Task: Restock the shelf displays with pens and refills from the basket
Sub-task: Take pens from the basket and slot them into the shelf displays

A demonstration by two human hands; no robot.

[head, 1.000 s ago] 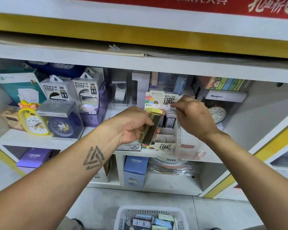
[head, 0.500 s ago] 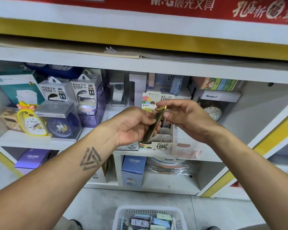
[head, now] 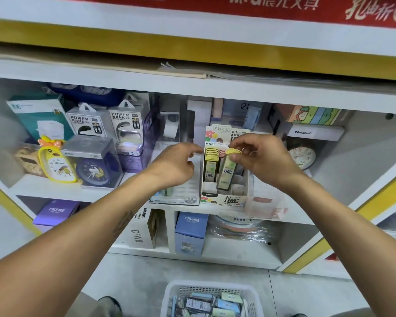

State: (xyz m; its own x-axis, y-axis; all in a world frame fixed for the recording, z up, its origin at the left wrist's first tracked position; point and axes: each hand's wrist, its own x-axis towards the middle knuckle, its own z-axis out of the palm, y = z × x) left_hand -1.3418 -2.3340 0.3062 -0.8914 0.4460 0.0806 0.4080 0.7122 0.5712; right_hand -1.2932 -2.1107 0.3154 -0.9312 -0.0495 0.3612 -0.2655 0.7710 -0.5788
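Observation:
A white cardboard display box [head: 224, 199] with slots stands on the middle shelf. Several yellow-capped refill cases [head: 210, 165] stand in its back left slots. My right hand [head: 258, 156] pinches the yellow cap of one more yellow-green refill case [head: 226, 172], holding it upright with its lower end inside the box. My left hand [head: 176, 165] hovers just left of the box, fingers loosely curled and holding nothing. A white basket [head: 176, 294] with several more small refill packs sits on the floor at the bottom middle.
Power bank packs [head: 126, 124], a yellow duck clock [head: 55, 161] and a boxed blue clock [head: 94, 165] fill the shelf's left side. A 2B lead box [head: 183, 197] sits beside the display. A round clock [head: 302, 156] stands at right. Blue Cruhre boxes [head: 190, 232] occupy the lower shelf.
The refill case passed from my left hand to my right hand, which has lowered it upright into the display box. My left hand let go and drew back to the left.

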